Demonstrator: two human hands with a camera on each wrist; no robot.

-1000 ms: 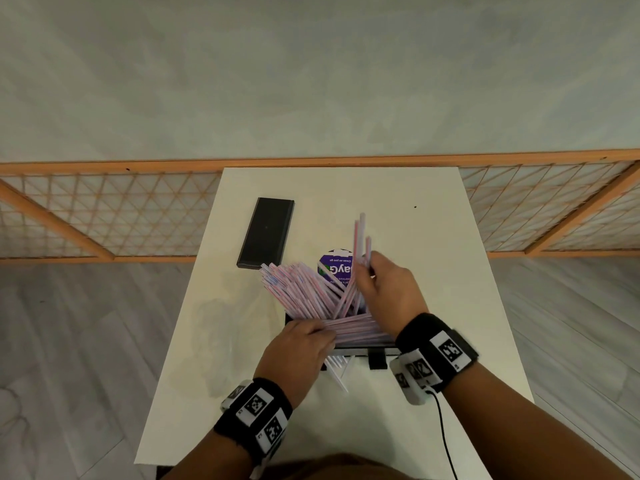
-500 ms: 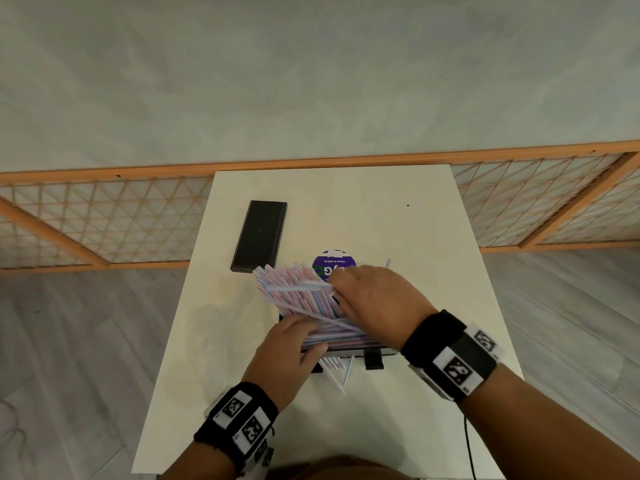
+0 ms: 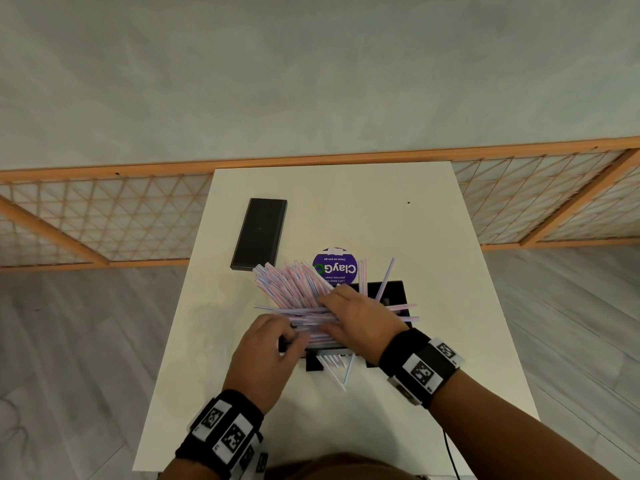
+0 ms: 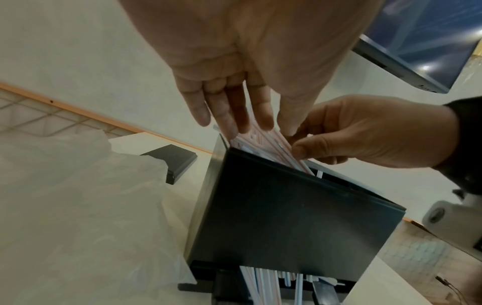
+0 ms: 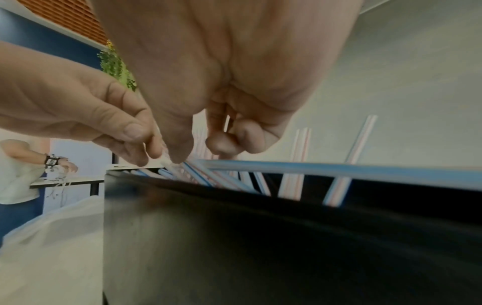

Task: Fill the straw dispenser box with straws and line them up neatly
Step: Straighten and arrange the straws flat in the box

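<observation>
Straws [image 3: 298,289]: a big messy bunch sits in the top of the black box, near the front middle of the table. Many lean out to the left like a fan. A few stand up at the right side [image 5: 347,163]. Some lie flat across the top.
Straw box [image 4: 287,216]: black, open at the top, standing on the white table [image 3: 433,271]. A few straws poke out of the slot at the bottom [image 3: 334,370] (they point at the person).
Left hand [image 3: 266,358]: at the left front corner of the box. Its fingers [image 4: 229,111] are mostly straight and lie against the straws at the box top.
Right hand [image 3: 360,318]: on top of the bunch, palm down. Its thumb and fingers [image 4: 307,144] curl in and pinch some straws.
Black lid [image 3: 259,233]: flat on the table, behind and to the left of the box, not touching it.
Purple round sticker [image 3: 335,267]: on the table just behind the box, partly hidden by straws.
Clear plastic bag [image 4: 78,196]: lies on the table to the left of the box.
Wrist bands [image 3: 420,370]: black, with square black-and-white marks, one on each wrist.
</observation>
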